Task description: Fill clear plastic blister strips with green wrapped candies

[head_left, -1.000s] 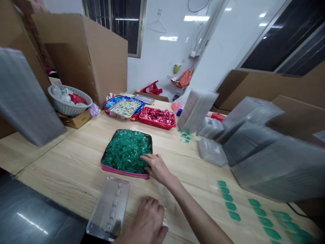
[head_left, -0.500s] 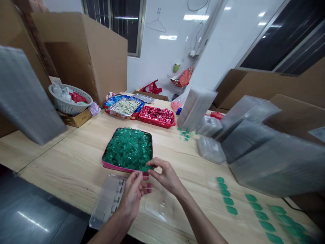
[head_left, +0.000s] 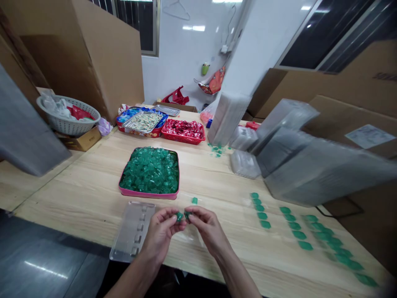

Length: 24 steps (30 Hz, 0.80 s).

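Note:
My left hand [head_left: 161, 231] is closed, with a small shiny green piece [head_left: 179, 216] pinched between thumb and fingers. Right beside it, my right hand [head_left: 206, 227] pinches another small dark green piece [head_left: 187, 215]. Both hands hover over the table in front of a pink-rimmed tin [head_left: 149, 194] heaped with green squares [head_left: 150, 169]. A single green square [head_left: 194, 200] lies just beyond my fingertips. Left of my left hand is a clear plastic tray [head_left: 127, 231] with a row of small raised blocks. Another clear tray beneath my hands is partly hidden.
Rows of green pieces [head_left: 299, 234] lie at the right. Behind them stand stacked clear plastic trays [head_left: 310, 165]. Farther back are a red basket [head_left: 186, 138] of red packets and a metal tray [head_left: 144, 122] of pale pieces. A grey colander [head_left: 70, 120] sits at the left.
My hands have drawn back from the tin's front corner and come together, now each with a green piece. A green square now lies beside the tin. The view has shifted.

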{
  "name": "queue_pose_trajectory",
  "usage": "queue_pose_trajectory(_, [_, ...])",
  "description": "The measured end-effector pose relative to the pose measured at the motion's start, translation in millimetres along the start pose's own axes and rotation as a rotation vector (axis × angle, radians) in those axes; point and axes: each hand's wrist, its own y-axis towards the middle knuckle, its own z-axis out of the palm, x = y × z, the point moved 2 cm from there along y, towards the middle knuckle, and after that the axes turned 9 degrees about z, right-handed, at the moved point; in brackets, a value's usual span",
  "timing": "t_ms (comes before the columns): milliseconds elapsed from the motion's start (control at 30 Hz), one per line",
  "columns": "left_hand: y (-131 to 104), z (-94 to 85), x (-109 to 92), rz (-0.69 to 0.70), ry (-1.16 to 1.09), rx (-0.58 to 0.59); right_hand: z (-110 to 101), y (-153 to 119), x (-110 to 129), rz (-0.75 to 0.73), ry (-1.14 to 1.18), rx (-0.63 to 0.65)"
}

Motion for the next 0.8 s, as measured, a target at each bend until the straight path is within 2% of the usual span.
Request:
queue_pose_trajectory(233, [-11, 3.4, 3, 0.067, 0.085, 0.034, 2, -21, 9, -0.14, -0.249, -0.011])
queue_pose_trajectory(367, [-12, 1.1, 6, 0.104, 0.145, 0.022, -2, -31, 14, -0.34, -0.473, -0.144])
queue_pose_trajectory(467, [-11, 1.0, 9, 0.097, 0.165, 0.03, -16, -35, 3, -0.419, -0.609, -0.275])
queue_pose_trajectory(633, [-10, 6.2, 13, 0.088, 0.233, 0.038, -42, -34, -19, -0.406, -0.77, -0.389])
queue_pose_trajectory(700, [-11, 9.4, 15, 0.102, 0.265, 0.05, -43, -37, -18, -0.401, -0.765, -0.413])
queue_pose_trajectory(800, [-12, 14.7, 18, 0.122, 0.3, 0.073, -32, -45, -5, -0.365, -0.608, -0.329])
